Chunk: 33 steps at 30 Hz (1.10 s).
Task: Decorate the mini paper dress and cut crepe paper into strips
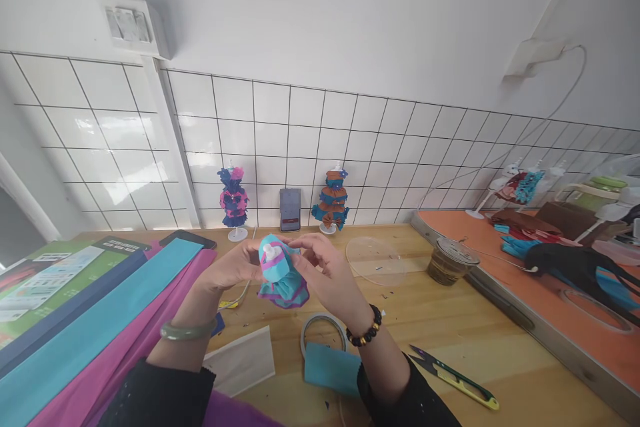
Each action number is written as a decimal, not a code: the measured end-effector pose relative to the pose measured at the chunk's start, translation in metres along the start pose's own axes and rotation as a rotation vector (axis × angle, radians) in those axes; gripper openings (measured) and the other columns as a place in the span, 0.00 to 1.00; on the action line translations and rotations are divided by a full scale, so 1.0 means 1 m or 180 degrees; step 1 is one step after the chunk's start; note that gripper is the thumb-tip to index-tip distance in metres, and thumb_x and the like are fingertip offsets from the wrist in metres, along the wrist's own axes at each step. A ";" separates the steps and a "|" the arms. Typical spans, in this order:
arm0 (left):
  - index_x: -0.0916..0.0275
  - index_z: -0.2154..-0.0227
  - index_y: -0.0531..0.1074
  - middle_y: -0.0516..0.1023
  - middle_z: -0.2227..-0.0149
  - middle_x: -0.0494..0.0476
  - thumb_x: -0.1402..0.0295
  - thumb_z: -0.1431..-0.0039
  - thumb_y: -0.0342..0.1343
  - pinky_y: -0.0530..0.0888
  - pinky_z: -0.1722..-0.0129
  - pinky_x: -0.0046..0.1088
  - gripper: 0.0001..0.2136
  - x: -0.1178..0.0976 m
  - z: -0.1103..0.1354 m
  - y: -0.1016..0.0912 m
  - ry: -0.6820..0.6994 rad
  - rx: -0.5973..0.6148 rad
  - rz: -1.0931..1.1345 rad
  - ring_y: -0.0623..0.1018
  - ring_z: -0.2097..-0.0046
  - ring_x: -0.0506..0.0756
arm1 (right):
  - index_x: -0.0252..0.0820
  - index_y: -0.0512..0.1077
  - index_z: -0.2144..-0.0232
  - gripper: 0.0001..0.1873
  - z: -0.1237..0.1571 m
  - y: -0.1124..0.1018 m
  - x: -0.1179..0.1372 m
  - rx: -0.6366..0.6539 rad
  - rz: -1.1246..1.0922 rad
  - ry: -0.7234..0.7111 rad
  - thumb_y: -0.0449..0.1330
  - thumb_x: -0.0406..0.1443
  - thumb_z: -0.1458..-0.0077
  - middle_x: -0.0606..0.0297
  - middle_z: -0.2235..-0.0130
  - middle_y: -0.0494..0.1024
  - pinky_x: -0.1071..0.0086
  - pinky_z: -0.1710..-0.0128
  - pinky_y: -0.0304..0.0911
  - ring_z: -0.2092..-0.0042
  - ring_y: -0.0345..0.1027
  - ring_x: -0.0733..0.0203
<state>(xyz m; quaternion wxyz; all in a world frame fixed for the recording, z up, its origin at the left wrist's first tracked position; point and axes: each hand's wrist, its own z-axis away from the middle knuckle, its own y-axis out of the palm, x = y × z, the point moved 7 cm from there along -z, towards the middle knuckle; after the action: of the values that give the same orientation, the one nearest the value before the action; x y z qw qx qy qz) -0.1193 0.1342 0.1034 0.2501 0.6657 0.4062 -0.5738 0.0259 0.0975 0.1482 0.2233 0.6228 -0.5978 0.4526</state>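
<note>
A small paper doll dress (281,275) in turquoise with pink and purple trim is held between both hands above the wooden table (450,327). My left hand (231,268) grips its left side, fingers curled round it. My right hand (320,265) pinches the dress's top right edge with thumb and forefinger. A white stub shows at the dress's top. A green bangle is on my left wrist and a dark bead bracelet on my right.
Turquoise, pink and navy paper strips (95,333) lie at left. A tape roll (323,333), a turquoise paper piece (330,368), a white sheet (243,360) and thread snips (453,377) lie near me. Two finished dolls (233,200) (332,203) and a phone (290,209) stand by the wall. An orange board (550,280) is at right.
</note>
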 end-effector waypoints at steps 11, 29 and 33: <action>0.63 0.66 0.75 0.77 0.67 0.56 0.64 0.60 0.65 0.73 0.63 0.34 0.15 -0.005 0.000 0.005 -0.0090 0.0012 -0.0126 0.75 0.66 0.55 | 0.46 0.72 0.60 0.13 0.006 0.002 0.021 -0.0383 0.1023 -0.0962 0.52 0.30 0.44 0.59 0.59 0.72 0.59 0.56 0.64 0.56 0.65 0.57; 0.61 0.56 0.72 0.73 0.56 0.60 0.67 0.59 0.64 0.71 0.71 0.28 0.23 -0.008 -0.001 0.006 -0.0018 0.0036 0.0207 0.74 0.64 0.56 | 0.41 0.72 0.61 0.13 0.008 0.003 0.023 -0.0251 0.1651 -0.1214 0.48 0.31 0.42 0.58 0.63 0.72 0.61 0.60 0.63 0.60 0.64 0.57; 0.60 0.52 0.69 0.73 0.56 0.60 0.66 0.59 0.64 0.70 0.73 0.25 0.27 -0.004 -0.002 0.006 -0.0031 0.0121 0.0221 0.73 0.67 0.53 | 0.41 0.71 0.63 0.12 0.009 0.003 0.025 -0.0269 0.1700 -0.1207 0.48 0.31 0.42 0.58 0.64 0.72 0.61 0.61 0.63 0.60 0.64 0.57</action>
<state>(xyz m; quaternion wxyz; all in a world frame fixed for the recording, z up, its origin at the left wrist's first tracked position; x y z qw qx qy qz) -0.1129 0.1316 0.1073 0.2590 0.6813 0.3706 -0.5757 0.0225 0.0764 0.1638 0.0071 0.5074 -0.7892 0.3459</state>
